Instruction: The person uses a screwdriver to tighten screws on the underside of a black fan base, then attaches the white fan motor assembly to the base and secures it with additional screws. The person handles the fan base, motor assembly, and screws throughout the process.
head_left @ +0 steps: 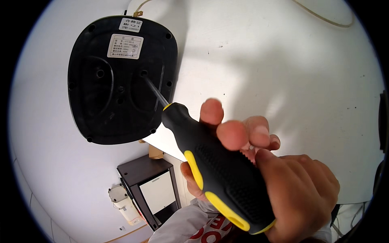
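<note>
A screwdriver (227, 166) with a thick black and yellow handle slants across the middle. Its metal shaft reaches up-left into a round recess in the underside of a black, rounded appliance base (121, 121). My right hand (304, 194) is closed around the butt end of the handle. Behind the handle is my left hand (247, 131); its fingers curl up on the right side, and its thumb shows on the left. Part of its palm is hidden by the handle. A tiny pale spot shows between the two hands, too small to name. Two white labels are stuck on the base.
The base lies on a white table (291, 81), whose edge runs below it. A thin cable (328, 20) curves at the far right. A dark cabinet (148, 186) with a pale panel and a white container (125, 204) stand beyond the edge, lower left.
</note>
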Demonstrator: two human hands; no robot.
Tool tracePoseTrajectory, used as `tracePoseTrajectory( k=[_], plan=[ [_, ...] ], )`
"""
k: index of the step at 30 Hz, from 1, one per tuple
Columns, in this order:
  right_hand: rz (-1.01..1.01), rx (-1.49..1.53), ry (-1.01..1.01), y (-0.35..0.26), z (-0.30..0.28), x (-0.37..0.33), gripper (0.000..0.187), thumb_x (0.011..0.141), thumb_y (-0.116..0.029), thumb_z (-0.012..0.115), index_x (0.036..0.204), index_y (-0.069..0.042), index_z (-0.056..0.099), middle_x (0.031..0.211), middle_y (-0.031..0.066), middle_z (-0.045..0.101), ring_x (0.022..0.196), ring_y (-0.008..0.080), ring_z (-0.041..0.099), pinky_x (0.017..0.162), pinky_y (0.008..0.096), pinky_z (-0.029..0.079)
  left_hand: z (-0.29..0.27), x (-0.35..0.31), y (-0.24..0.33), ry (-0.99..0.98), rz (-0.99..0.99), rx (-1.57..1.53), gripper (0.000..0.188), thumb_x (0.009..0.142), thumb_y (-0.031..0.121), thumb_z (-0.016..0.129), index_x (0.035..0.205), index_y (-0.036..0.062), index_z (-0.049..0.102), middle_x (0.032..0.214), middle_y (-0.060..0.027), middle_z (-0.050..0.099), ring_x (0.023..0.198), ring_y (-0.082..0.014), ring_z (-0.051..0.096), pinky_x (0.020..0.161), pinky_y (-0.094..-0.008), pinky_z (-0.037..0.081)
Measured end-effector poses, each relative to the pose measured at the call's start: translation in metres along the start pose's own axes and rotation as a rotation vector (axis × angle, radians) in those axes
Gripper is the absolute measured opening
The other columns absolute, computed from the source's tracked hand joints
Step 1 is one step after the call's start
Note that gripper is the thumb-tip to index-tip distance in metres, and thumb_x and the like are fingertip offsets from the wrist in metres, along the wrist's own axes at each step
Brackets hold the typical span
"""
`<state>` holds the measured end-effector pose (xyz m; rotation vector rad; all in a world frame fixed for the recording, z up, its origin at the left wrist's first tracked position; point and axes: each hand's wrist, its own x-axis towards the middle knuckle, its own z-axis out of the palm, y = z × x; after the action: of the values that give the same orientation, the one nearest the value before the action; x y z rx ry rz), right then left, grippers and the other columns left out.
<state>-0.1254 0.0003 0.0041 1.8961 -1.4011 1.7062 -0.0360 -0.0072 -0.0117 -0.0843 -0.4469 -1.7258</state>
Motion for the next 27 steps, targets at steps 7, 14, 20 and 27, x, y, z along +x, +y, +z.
tracePoseTrajectory(
  k=[7, 14, 20, 27],
  plan=[
    [0.351, 0.118, -0.567, -0.02, -0.039, 0.025, 0.051, 0.07, -0.025, 0.077, 0.102, 0.004, 0.05, 0.09, 0.0131, 0.06, 0.059, 0.0199, 0.061, 0.053, 0.0277, 0.05, 0.016, 0.004, 0.008, 0.043, -0.117, 0.058, 0.054, 0.088, 0.035, 0.056, 0.132, 0.0127, 0.033, 0.128, -0.0081, 0.049, 0.121, -0.0274, 0.035, 0.103, -0.0422, 0.033],
    [0.317, 0.216, -0.365, -0.017, -0.038, 0.028, 0.042, 0.072, -0.008, 0.072, 0.108, 0.001, 0.052, 0.096, 0.0194, 0.056, 0.08, 0.03, 0.061, 0.066, 0.0313, 0.052, 0.012, -0.005, 0.011, 0.101, -0.23, 0.024, 0.047, 0.089, 0.031, 0.056, 0.129, 0.0154, 0.037, 0.128, -0.0034, 0.042, 0.133, -0.0291, 0.016, 0.106, -0.0439, 0.026],
    [0.406, 0.184, -0.44, -0.026, -0.043, 0.032, 0.038, 0.074, -0.006, 0.068, 0.108, -0.001, 0.053, 0.092, 0.0152, 0.056, 0.072, 0.0241, 0.061, 0.055, 0.0273, 0.049, 0.019, -0.004, 0.015, 0.202, -0.27, 0.14, 0.056, 0.09, 0.037, 0.051, 0.136, 0.0111, 0.03, 0.139, -0.0021, 0.035, 0.13, -0.0252, 0.023, 0.106, -0.0398, 0.026],
    [0.467, 0.112, -0.473, -0.04, -0.043, 0.027, 0.037, 0.079, -0.023, 0.068, 0.101, 0.001, 0.051, 0.077, 0.0097, 0.056, 0.052, 0.0203, 0.057, 0.044, 0.0265, 0.043, 0.023, -0.014, 0.023, 0.115, -0.335, 0.139, 0.058, 0.093, 0.027, 0.046, 0.141, 0.0067, 0.02, 0.142, -0.0089, 0.03, 0.131, -0.0241, 0.026, 0.107, -0.0406, 0.024]
  ],
)
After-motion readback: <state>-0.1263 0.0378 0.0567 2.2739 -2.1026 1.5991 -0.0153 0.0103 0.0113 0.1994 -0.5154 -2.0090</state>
